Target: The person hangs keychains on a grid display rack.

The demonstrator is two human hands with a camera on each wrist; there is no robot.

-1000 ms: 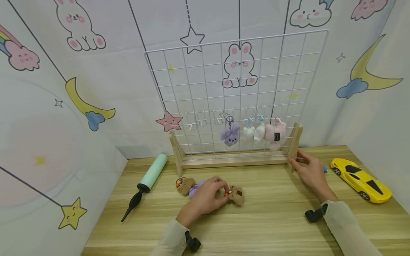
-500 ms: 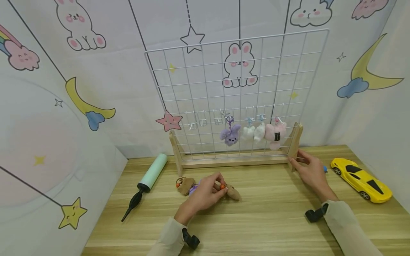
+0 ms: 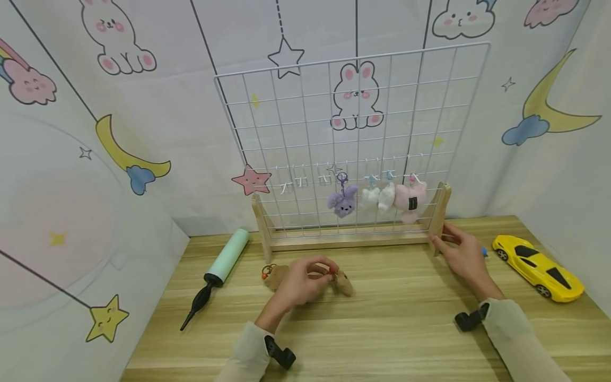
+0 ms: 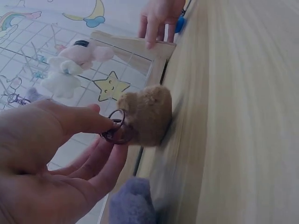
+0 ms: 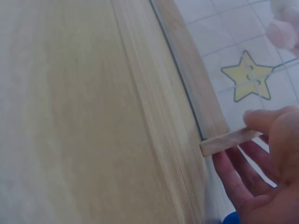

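Observation:
A brown plush keychain [image 4: 152,116] hangs from its metal ring, which my left hand [image 3: 303,281] pinches between thumb and fingers just over the table. Beside that hand lies another brown plush keychain [image 3: 275,277], partly covered by it. A purple plush [image 4: 132,203] shows below the fingers in the left wrist view. With thumb and fingers on either side, my right hand [image 3: 460,257] grips the right wooden foot [image 5: 229,141] of the wire grid rack [image 3: 353,143]. From the rack's hooks hang a purple bunny keychain [image 3: 342,202], white plushes [image 3: 371,199] and a pink plush [image 3: 409,200].
A mint-green hand pump [image 3: 229,258] with a black nozzle lies at the left. The yellow toy car [image 3: 537,268] stands at the right. A small blue thing [image 3: 484,252] peeks out behind my right hand. Several bare hooks [image 3: 300,182] are on the rack's left side.
My left hand has shifted slightly left and back toward the rack, drawing the brown keychain along by its ring; the plush has turned. My right hand keeps its grip on the rack foot.

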